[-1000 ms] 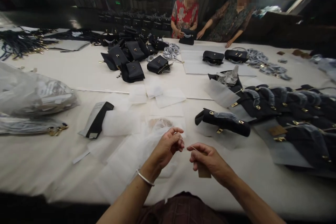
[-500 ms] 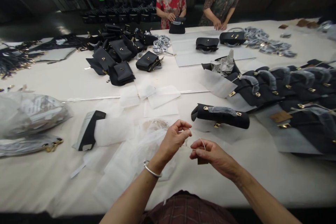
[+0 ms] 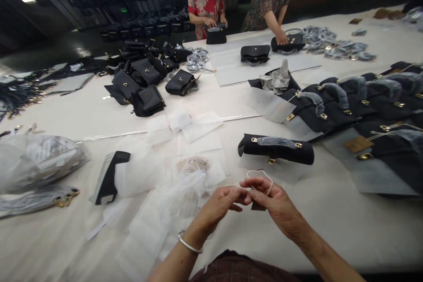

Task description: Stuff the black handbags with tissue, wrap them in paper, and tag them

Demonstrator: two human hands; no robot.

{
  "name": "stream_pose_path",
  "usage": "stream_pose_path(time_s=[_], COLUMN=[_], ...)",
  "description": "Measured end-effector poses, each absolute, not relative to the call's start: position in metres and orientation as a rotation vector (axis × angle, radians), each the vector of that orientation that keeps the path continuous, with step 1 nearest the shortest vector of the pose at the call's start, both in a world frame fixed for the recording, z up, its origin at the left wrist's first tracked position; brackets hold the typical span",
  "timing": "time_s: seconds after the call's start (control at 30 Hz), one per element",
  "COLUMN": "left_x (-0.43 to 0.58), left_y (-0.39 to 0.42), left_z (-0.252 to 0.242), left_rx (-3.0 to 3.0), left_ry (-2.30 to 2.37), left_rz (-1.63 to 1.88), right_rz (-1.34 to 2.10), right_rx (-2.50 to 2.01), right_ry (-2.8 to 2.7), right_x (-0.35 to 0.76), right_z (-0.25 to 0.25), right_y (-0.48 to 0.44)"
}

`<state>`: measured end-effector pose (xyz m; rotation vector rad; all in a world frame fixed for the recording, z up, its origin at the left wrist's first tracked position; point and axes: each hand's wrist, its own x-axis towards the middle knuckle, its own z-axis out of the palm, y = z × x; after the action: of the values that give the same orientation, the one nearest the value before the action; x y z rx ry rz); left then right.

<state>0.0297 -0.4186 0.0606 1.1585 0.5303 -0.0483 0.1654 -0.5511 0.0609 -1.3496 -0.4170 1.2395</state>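
My right hand [image 3: 272,198] pinches a small brown tag [image 3: 258,206] and its pale string [image 3: 269,178], which loops above the fingers. Against the right fingertips, my left hand [image 3: 224,202] is closed with thumb and forefinger together at the string; what it grips is too small to make out. Just beyond both hands lies a black handbag [image 3: 280,150] with gold fittings and a plastic-wrapped handle. Left of it, a bundle of thin strings [image 3: 196,164] rests on white sheets.
Rows of black bags [image 3: 333,105] stand at the right. Clear plastic bags [image 3: 39,158] and a black-and-grey piece [image 3: 112,176] lie left. Black bags are piled [image 3: 145,70] farther back. Two people work across the white table [image 3: 330,238].
My left hand has come down to meet the right fingertips. The string loop now stands higher above my right hand. Across the table, one person's hand has reached onto a black bag.
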Motion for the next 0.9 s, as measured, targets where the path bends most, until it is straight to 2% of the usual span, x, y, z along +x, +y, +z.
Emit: stream_pose_path(time_s=[0.2, 0.33, 0.5, 0.7, 0.8, 0.9], left_x=[0.050, 0.057, 0.057, 0.042, 0.040, 0.045], left_y=[-0.435, -0.439, -0.446, -0.431, -0.430, -0.436], left_z=[0.063, 0.059, 0.056, 0.040, 0.037, 0.037], left_rx=[0.987, 0.868, 0.937, 0.990, 1.038, 1.160], left_ry=[0.523, 0.426, 0.393, 0.492, 0.522, 0.507], left_rz=[0.174, 0.127, -0.002, -0.085, -0.092, -0.200], right_rz=[0.804, 0.503, 0.423, 0.601, 0.845, 0.942], right_rx=[-1.524, -1.686, -1.731, -1.789, -1.596, -1.276], right_ry=[-1.031, -1.329, -1.428, -0.809, -0.351, -0.007], right_x=[0.173, 0.174, 0.174, 0.194, 0.190, 0.180], right_z=[0.058, 0.060, 0.071, 0.076, 0.075, 0.073], right_y=[-0.563, -0.571, -0.574, -0.579, -0.573, -0.563])
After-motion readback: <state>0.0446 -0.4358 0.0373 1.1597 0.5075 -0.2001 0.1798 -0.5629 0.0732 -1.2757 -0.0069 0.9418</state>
